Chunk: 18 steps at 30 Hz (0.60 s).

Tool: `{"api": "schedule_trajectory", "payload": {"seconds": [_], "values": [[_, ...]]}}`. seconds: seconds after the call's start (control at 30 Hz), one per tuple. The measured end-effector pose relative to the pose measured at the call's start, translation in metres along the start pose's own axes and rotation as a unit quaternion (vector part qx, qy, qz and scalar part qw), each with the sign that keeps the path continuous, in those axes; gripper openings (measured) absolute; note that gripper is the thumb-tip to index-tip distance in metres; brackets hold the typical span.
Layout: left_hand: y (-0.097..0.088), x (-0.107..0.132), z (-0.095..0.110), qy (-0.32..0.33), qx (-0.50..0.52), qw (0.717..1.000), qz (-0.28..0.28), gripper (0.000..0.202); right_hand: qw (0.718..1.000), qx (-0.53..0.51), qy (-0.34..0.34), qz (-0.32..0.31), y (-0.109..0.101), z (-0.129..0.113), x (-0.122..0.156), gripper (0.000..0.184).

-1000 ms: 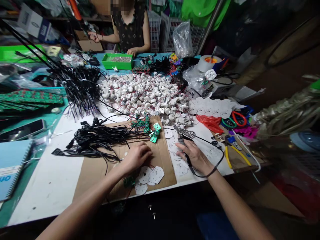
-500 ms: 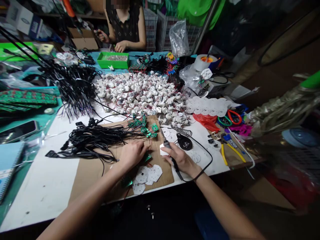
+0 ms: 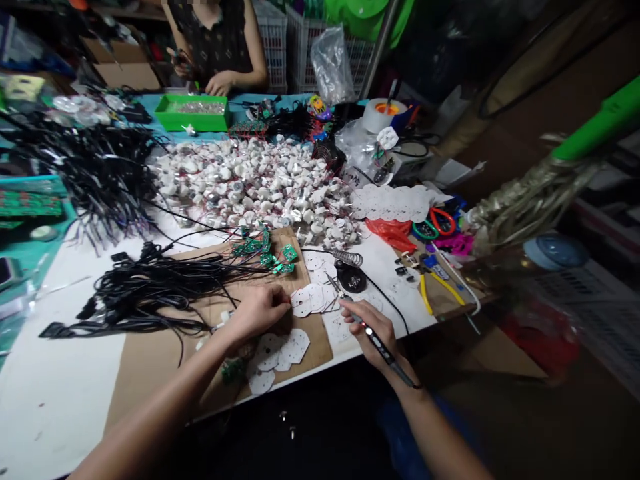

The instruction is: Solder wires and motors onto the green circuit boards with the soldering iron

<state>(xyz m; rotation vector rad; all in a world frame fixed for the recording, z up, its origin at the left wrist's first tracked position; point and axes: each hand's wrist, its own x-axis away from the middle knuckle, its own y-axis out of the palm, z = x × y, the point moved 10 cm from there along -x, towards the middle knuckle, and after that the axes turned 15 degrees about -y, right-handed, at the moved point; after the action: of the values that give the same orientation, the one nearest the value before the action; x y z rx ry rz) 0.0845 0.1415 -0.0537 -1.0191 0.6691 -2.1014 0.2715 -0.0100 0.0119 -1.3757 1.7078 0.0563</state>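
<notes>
My right hand grips a soldering iron like a pen, its metal tip pointing up and left over white paper. Over the cardboard sheet, my left hand is closed in a pinch; what its fingertips hold is too small to make out. Right beside those fingertips lie thin white discs with small holes. More white hole-punched plates lie below the left hand. A green circuit board shows partly behind my left forearm. Beyond the hand are several small green circuit boards with wires.
Black cables lie bundled at left. A large heap of small white parts with wires fills the middle. Coiled spring stand, black round piece and yellow-handled pliers sit at right. Another person sits across, behind a green tray.
The view has shifted right. My right hand with the soldering iron has drawn away from my left hand, and the iron now tilts up-left. White discs now show beside the left fingertips.
</notes>
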Motion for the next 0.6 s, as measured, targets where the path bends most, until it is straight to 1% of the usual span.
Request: {"api": "schedule_trajectory", "payload": {"seconds": [0.07,0.13,0.2,0.23,0.3,0.4,0.6], "values": [[-0.002,-0.002,-0.001,0.017,0.055,0.998,-0.012,0.014,0.996,0.025,0.067,0.061,-0.021,0.006,0.011,0.035],[-0.009,-0.004,-0.005,0.021,0.084,0.996,-0.006,0.019,0.980,0.058,0.150,0.117,-0.041,0.017,0.023,0.030],[-0.015,-0.004,-0.009,0.008,0.087,0.996,0.003,0.022,0.963,0.077,0.209,0.149,-0.054,0.026,0.033,0.028],[-0.017,-0.004,-0.011,-0.001,0.089,0.996,0.003,0.024,0.959,0.083,0.222,0.157,-0.058,0.030,0.034,0.029],[-0.018,-0.003,-0.014,-0.017,0.114,0.993,-0.016,0.028,0.957,0.091,0.226,0.159,-0.060,0.036,0.034,0.030],[-0.016,-0.002,-0.014,-0.028,0.176,0.983,-0.049,0.038,0.960,0.099,0.210,0.156,-0.059,0.041,0.029,0.030],[-0.015,-0.002,-0.012,-0.019,0.223,0.973,-0.057,0.046,0.962,0.101,0.215,0.133,-0.052,0.046,0.022,0.032]]}}
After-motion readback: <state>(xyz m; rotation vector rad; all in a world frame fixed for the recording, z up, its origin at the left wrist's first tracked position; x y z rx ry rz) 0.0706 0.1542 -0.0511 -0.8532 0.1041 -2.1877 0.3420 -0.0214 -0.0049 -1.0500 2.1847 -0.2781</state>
